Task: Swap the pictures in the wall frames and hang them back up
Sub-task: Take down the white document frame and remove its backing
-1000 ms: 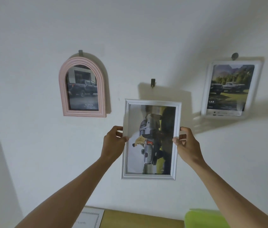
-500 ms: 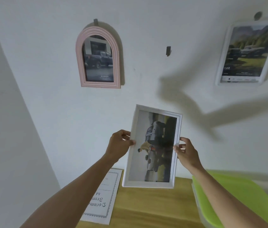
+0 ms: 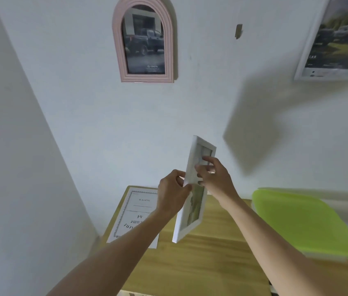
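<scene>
White frame (image 3: 190, 207) held edge-on above the desk.

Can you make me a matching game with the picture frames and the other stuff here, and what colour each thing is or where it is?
Things:
1. arched frame
2. small white frame
3. wall hook
4. lid

Descriptions:
A. bright green, lying on the wooden table
B. pink, hanging on the wall
C. bare, with nothing hanging from it
D. held by the left hand and the right hand above the table

Pairs: 1-B, 2-D, 3-C, 4-A
</scene>
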